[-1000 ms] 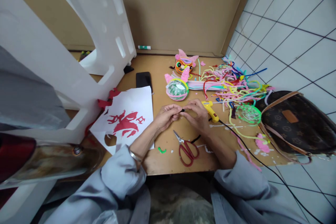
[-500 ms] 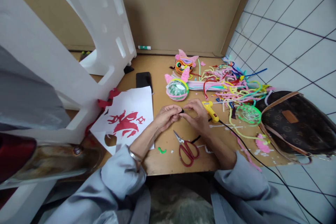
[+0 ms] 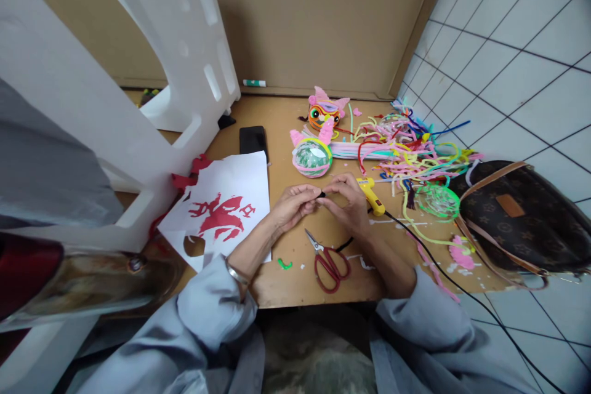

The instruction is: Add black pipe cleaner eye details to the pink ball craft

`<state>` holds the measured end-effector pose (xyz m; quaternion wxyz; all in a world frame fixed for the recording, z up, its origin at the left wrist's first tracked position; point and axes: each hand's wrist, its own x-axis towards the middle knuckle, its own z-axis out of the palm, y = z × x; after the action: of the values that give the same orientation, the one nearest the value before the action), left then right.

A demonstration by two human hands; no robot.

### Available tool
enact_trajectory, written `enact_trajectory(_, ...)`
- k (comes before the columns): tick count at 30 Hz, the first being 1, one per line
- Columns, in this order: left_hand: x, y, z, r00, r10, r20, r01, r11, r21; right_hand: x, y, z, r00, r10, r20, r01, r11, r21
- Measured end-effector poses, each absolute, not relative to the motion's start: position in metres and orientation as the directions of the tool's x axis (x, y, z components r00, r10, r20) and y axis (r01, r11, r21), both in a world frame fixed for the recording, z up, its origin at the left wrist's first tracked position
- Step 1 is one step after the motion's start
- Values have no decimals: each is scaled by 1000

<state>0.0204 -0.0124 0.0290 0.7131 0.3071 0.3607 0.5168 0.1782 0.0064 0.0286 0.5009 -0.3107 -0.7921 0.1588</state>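
Between my fingertips is a small black piece (image 3: 321, 194), perhaps a bit of pipe cleaner; its exact kind is too small to make out. My left hand (image 3: 295, 204) pinches it from the left, and my right hand (image 3: 347, 202) meets it from the right with thumb and fingers closed on it. Just beyond sits a clear ball (image 3: 312, 159) with green inside, a pink and yellow rim and pink fuzzy ears. Red-handled scissors (image 3: 329, 265) lie slightly open below my hands. A yellow glue gun (image 3: 370, 196) rests beside my right hand.
Many coloured pipe cleaners (image 3: 415, 148) are heaped right of an orange animal-face craft (image 3: 323, 112). A brown handbag (image 3: 526, 221) stands at the right edge. White paper with red cutouts (image 3: 258, 191), a black phone (image 3: 253, 140) and a green scrap (image 3: 285, 265) lie leftward. A black cord (image 3: 443, 271) crosses the right side.
My right fingers have come in slightly closer around the small black piece. Everything else stays where it was.
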Motion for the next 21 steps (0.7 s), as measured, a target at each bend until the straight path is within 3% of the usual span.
enact_trajectory(9, 21, -13, 30, 216, 958, -186, -515, 274, 813, 178, 8, 28, -312, 643, 699, 330, 764, -555)
enact_trajectory(21, 24, -12, 26, 103, 985, -136, -468, 168, 867, 179, 11, 25, -301, 691, 657, 373, 719, -586)
